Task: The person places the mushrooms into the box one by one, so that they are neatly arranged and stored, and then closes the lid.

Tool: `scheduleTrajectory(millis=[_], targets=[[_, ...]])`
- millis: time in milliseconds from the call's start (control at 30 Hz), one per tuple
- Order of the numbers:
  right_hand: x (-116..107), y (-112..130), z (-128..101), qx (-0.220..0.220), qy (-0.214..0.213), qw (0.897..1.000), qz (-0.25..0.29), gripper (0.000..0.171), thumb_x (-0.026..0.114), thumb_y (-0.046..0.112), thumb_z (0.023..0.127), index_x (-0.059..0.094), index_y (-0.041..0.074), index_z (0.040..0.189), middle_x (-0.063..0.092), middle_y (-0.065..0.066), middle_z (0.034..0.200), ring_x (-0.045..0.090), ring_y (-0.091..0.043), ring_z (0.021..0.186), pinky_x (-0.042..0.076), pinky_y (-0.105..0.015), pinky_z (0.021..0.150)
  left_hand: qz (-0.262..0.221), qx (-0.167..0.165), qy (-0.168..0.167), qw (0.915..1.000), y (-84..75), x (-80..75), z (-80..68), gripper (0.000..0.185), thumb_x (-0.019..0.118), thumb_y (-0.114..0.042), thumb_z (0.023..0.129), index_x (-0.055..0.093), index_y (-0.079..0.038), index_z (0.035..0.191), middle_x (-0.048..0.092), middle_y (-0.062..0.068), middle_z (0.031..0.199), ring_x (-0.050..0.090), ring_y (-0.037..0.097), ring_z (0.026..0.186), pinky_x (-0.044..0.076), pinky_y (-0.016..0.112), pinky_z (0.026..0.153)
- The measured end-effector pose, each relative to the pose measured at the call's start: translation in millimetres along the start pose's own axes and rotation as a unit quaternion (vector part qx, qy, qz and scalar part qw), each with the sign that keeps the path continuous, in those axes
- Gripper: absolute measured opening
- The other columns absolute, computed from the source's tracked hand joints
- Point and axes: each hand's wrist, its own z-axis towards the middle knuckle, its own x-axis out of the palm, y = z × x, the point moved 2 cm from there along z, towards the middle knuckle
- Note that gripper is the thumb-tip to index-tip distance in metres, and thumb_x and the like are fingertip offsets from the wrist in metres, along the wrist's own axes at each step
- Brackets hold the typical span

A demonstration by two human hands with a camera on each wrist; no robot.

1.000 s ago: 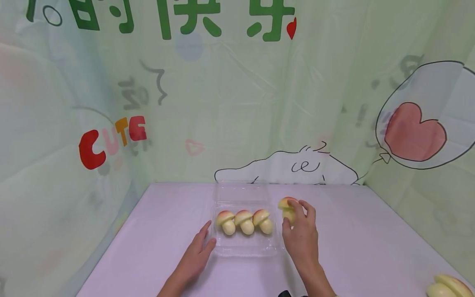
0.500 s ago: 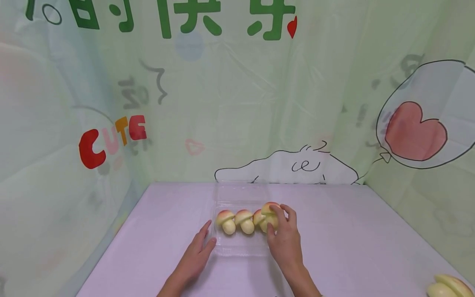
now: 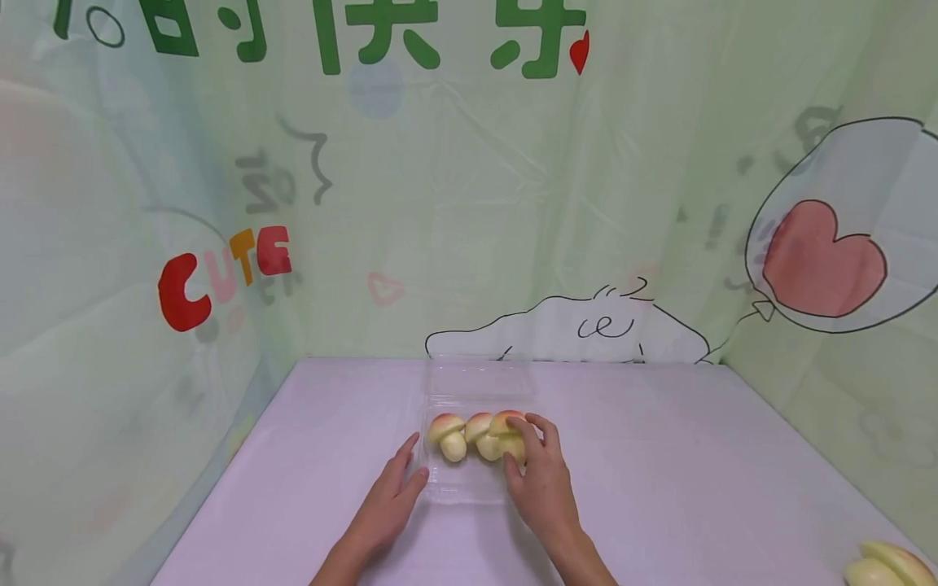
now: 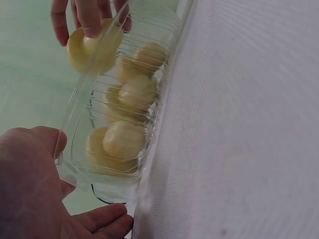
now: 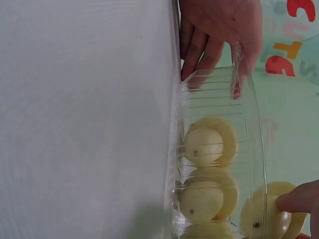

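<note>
Fingers and thumb of the right hand [image 3: 541,480] pinch a mushroom-shaped apple piece [image 3: 509,433] by its cap, holding it over the right end of the clear plastic tray [image 3: 469,487]. The piece sits just beyond the fingertips, away from the person, its red cap up and its pale stem pointing down and toward the person, so its long axis runs roughly upright with a slight tilt. It is just beside, perhaps touching, the nearer of two apple mushrooms [image 3: 479,435] already in the tray; a third may be hidden behind the hand. That row runs left to right, so the held piece lies at its right end. The left hand [image 3: 387,505] rests on the tray's left edge with its fingers relaxed and straight, thumb against the rim; the right hand is plainly the one nearer the piece. The tray stands on a pale lilac tablecloth [image 3: 696,488], its lid [image 3: 479,378] folded back. Behind hangs a light green printed backdrop [image 3: 469,203], and apple slices [image 3: 883,566] lie at the table's near right corner.
</note>
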Motion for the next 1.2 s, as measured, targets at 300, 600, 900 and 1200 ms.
scheduleTrajectory(millis=[300, 600, 900, 1200], targets=[[14.7, 9.7, -5.8, -0.05, 0.027, 0.998, -0.004, 0.054, 0.077, 0.001, 0.07, 0.059, 0.02, 0.118, 0.048, -0.008, 0.126, 0.06, -0.023, 0.087, 0.05, -0.034, 0.06, 0.018, -0.005, -0.001, 0.9998, -0.5, 1.5, 0.3, 0.055, 0.044, -0.039, 0.098, 0.026, -0.024, 0.148, 0.04, 0.02, 0.141, 0.035, 0.036, 0.131, 0.026, 0.057, 0.104], [23.0, 14.0, -7.5, -0.108, 0.054, 0.993, -0.017, 0.054, 0.077, 0.003, 0.067, 0.061, 0.02, 0.115, 0.052, -0.009, 0.12, 0.062, -0.024, 0.086, 0.052, -0.037, 0.068, 0.031, 0.013, -0.013, 0.9993, -2.0, 0.2, 0.5, 0.054, 0.044, -0.04, 0.098, 0.029, -0.022, 0.147, 0.042, 0.021, 0.138, 0.037, 0.036, 0.129, 0.028, 0.056, 0.103], [24.1, 12.0, -1.6, -0.098, 0.088, 0.991, -0.002, 0.05, 0.077, 0.002, 0.067, 0.062, 0.014, 0.114, 0.053, -0.009, 0.113, 0.059, -0.021, 0.089, 0.051, -0.037, 0.073, 0.032, 0.009, -0.012, 0.9994, -3.0, -0.3, 0.9, 0.054, 0.045, -0.038, 0.098, 0.029, -0.022, 0.147, 0.042, 0.021, 0.138, 0.037, 0.036, 0.13, 0.028, 0.056, 0.104], [22.0, 12.7, 6.7, -0.045, 0.157, 0.986, 0.029, 0.043, 0.072, 0.001, 0.069, 0.063, 0.012, 0.109, 0.054, -0.008, 0.106, 0.055, -0.019, 0.083, 0.046, -0.03, 0.068, 0.03, 0.003, -0.009, 0.9995, -2.8, 0.9, 0.2, 0.053, 0.045, -0.037, 0.098, 0.028, -0.022, 0.147, 0.041, 0.02, 0.139, 0.037, 0.035, 0.13, 0.028, 0.055, 0.104]])
